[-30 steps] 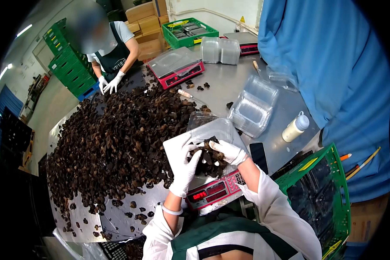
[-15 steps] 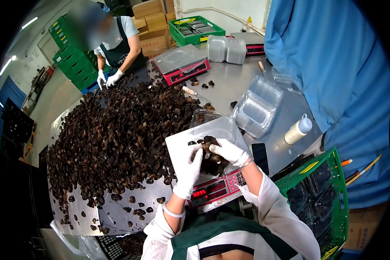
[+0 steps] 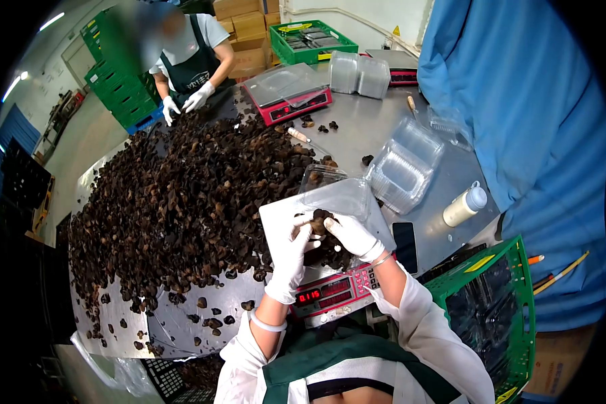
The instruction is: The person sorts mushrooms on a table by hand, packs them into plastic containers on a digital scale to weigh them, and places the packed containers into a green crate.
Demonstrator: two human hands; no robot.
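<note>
Blur covers a co-worker's head (image 3: pixel 156 30); the wearer's hands (image 3: pixel 352 237) partly hide dark pieces (image 3: pixel 332 257).

Scale display (image 3: pixel 309 296) now reads 0.115, higher than before.

- how's the light?
- bright enough: tube lights (image 3: pixel 52 21) glow white at upper left, and the steel table (image 3: pixel 359 128) carries a pale sheen.
- any glare?
- streaky highlights on the clear boxes (image 3: pixel 400 165). shadows sink into the dark heap (image 3: pixel 188 202).
- and sharpness?
- mostly crisp; the red digits (image 3: pixel 309 296) read cleanly, but the co-worker's head (image 3: pixel 148 30) is smeared out. the edges bend, and the corners go black.
</note>
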